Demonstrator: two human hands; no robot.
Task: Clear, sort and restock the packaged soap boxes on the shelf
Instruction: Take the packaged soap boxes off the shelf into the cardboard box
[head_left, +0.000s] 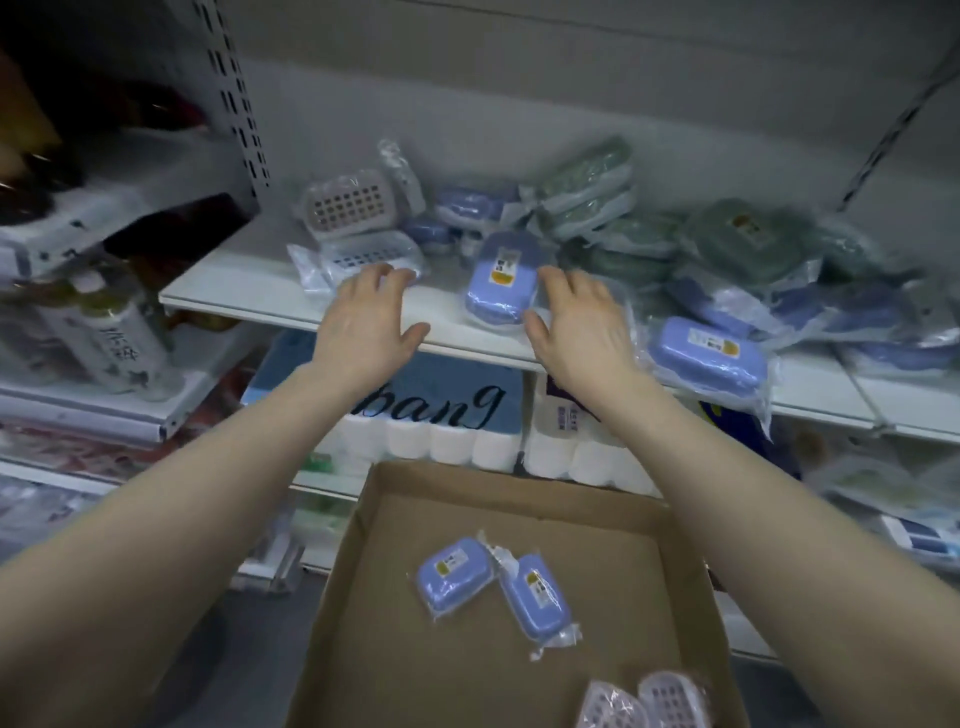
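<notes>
Cardboard box (519, 623), nearest: two blue soap boxes (493, 587) lie inside near its middle. Beyond, at the shelf (447, 332) front edge: one wrapped blue soap box (501, 283), long axis running front to back, between both hands. Right hand (576, 322) just beside it, nearer; left hand (369, 317) farther off. Both spread, holding nothing. Rear: green packs (587, 192) heaped.

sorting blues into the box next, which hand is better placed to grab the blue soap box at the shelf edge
Right. The right hand is open beside the blue soap box, its fingers almost touching it. The left hand is open farther off, by the white soap boxes.
</notes>
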